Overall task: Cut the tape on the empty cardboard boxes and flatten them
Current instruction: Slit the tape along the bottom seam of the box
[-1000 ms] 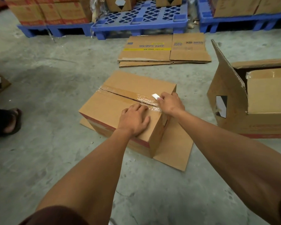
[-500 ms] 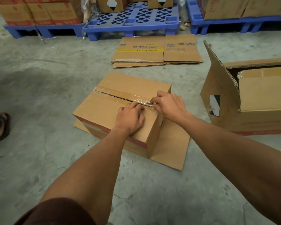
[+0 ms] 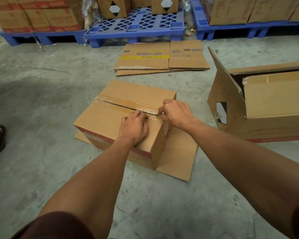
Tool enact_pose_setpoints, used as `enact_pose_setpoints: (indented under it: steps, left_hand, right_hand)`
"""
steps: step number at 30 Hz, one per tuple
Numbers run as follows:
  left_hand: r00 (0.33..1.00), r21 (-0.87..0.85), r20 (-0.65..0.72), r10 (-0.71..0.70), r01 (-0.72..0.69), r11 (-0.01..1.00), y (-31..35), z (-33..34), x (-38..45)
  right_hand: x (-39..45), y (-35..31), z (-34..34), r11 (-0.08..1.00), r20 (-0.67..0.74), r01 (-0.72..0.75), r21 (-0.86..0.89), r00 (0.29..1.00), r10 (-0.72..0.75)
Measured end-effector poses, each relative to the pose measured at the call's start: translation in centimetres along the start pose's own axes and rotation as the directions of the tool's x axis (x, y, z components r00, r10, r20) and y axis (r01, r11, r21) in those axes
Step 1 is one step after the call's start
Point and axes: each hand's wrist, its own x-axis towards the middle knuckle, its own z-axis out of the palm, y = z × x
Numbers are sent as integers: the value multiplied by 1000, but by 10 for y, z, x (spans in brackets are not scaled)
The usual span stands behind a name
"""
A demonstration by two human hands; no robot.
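Cardboard box [image 3: 110, 118] on concrete floor [image 3: 41, 100], both hands at taped seam [image 3: 128, 105].

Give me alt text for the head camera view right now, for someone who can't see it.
On a concrete floor, a left hand presses on a taped cardboard box while the right hand works a small blade along the tape seam. Flattened boxes lie beyond; an open box stands right.

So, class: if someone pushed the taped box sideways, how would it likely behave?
The taped box would probably slide easily, being empty. It looks unlikely to tip: low and broad. The left hand rests on top, steadying it.
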Motion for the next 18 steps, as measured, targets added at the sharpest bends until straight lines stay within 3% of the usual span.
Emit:
enact_pose_setpoints:
  steps: [7,10,13,15,18]
  left_hand:
    - [999,113,25,21,-24,993,5,0,0]
    - [1000,133,13,-4,2,991,10,6,-1]
    - [999,115,-39,-9,14,993,10,13,-5]
    - [999,116,-51,-1,7,993,8,16,-7]
    - [1000,125,-28,0,3,992,5,17,-7]
  right_hand:
    - [-15,21,-6,999,1,-10,34,1000,10]
    - [-24,37,-6,1000,65,-5,-24,998,7]
    - [-38,60,4,969,142,-229,93,966,215]
    - [-43,67,9,841,184,-431,329,902,390]
    - [-40,58,9,499,318,-598,627,781,537]
